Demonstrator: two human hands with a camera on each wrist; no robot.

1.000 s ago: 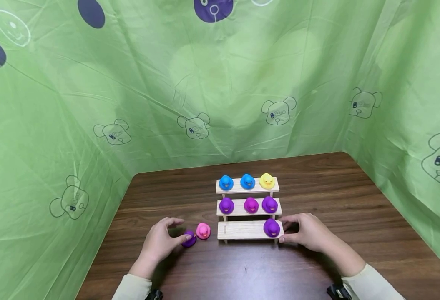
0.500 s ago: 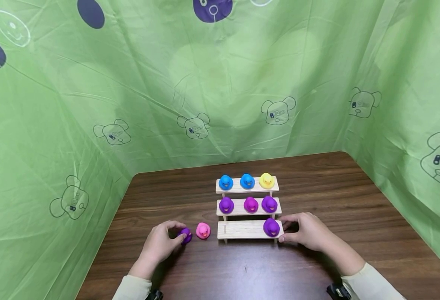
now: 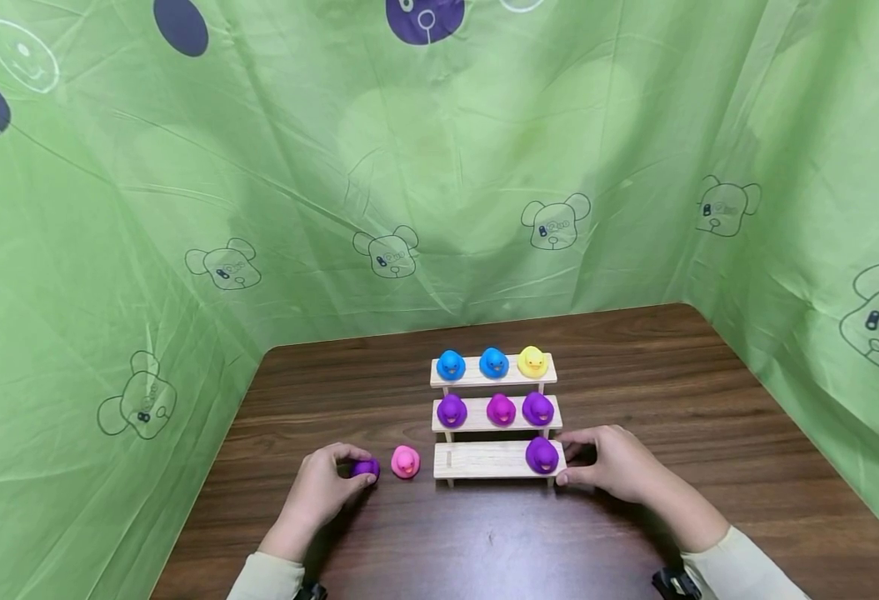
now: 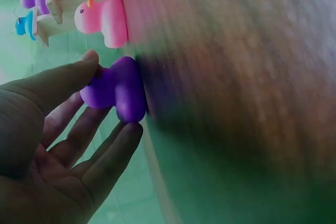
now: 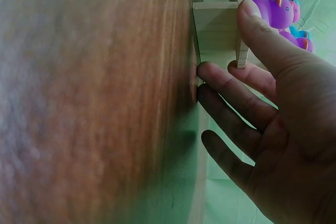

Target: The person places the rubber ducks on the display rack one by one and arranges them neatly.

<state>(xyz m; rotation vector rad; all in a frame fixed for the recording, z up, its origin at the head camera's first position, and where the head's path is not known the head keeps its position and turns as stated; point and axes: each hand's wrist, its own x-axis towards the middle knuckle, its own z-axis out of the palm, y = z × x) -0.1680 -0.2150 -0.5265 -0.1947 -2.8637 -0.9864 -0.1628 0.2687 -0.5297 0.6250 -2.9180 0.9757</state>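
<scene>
On the table at the left, my left hand (image 3: 321,485) holds a purple rubber duck (image 3: 365,469) between thumb and fingers. In the left wrist view that purple duck (image 4: 123,90) stands upright on the tabletop, the thumb at its head. A pink rubber duck (image 3: 405,462) stands just to its right. My right hand (image 3: 619,463) grips the right end of the three-tier wooden stand (image 3: 484,460); the right wrist view has the thumb on the bottom board's edge (image 5: 241,40), beside another purple duck (image 3: 541,455) at that board's right end.
The middle tier carries a purple duck (image 3: 451,411), a magenta duck (image 3: 501,410) and another purple one. Two blue ducks (image 3: 450,366) and a yellow duck (image 3: 532,362) line the top tier. Green cloth (image 3: 439,167) hangs behind and beside the brown wooden table (image 3: 319,387).
The purple duck at my left hand has shifted slightly left and away from me, and has turned so its beak no longer shows. My right hand stays on the stand.
</scene>
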